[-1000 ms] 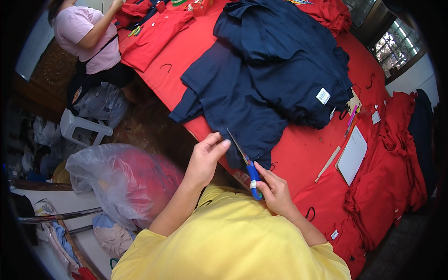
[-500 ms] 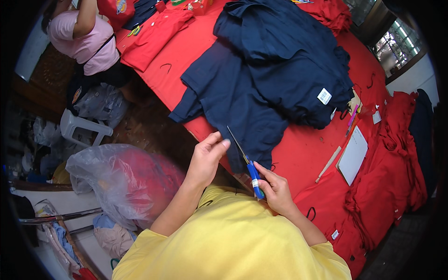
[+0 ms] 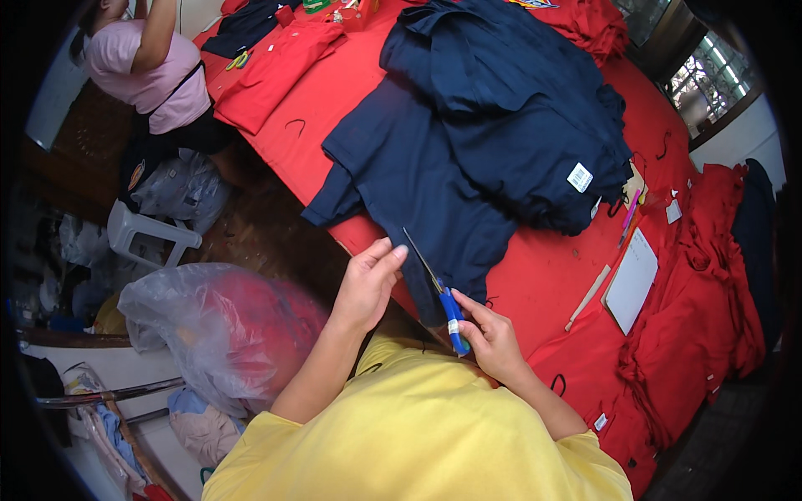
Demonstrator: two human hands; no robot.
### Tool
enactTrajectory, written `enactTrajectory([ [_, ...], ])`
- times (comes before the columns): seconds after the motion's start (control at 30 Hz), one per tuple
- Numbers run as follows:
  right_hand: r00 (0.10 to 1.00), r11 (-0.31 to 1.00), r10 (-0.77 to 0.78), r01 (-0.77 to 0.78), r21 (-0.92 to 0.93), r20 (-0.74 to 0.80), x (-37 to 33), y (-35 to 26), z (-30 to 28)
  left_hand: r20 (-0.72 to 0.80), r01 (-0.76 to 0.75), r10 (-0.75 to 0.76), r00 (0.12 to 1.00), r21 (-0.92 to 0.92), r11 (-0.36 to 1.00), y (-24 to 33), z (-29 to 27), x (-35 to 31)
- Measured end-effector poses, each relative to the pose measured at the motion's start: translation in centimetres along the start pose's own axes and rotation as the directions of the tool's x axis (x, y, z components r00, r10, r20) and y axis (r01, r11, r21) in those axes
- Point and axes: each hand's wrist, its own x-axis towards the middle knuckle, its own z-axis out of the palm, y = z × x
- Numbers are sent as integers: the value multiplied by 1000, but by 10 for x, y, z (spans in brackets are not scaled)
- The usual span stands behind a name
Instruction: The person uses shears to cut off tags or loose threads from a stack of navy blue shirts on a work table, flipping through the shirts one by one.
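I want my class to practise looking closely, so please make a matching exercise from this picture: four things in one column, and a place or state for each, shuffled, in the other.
Things:
1. scissors
2. white pad
3. stool
4. plastic bag

Places or states:
A. see-through, with red showing through it
B. held in the right hand, near the navy garments
C. just below the person in pink, as the picture shows it
D. lying flat on the right part of the red-covered table

Right pairs: 1-B, 2-D, 3-C, 4-A
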Motion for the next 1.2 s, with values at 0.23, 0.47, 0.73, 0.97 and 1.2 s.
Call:
enactTrajectory([
  [0.23, 999, 997, -49, 50, -66, 15, 11, -17, 0, 77, 14, -27, 997, 166, 986, 2, -15, 7],
  [0.47, 996, 993, 87, -88, 75, 8, 29, -13, 7, 117, 57, -81, 990, 200, 978, 9, -14, 12],
  [0.73, 999, 998, -29, 27, -55, -33, 42, -34, 23, 96, -14, -11, 995, 248, 969, 30, -31, 35],
  [0.97, 999, 1000, -10, 11, 24, -36, 63, -34, 31, 179, 86, -133, 975, 248, 965, 47, -41, 48],
  [1.2, 1000, 999, 15, -13, 50, -28, 69, -36, 41, 137, -7, -18, 990, 180, 984, 48, -74, 70],
])
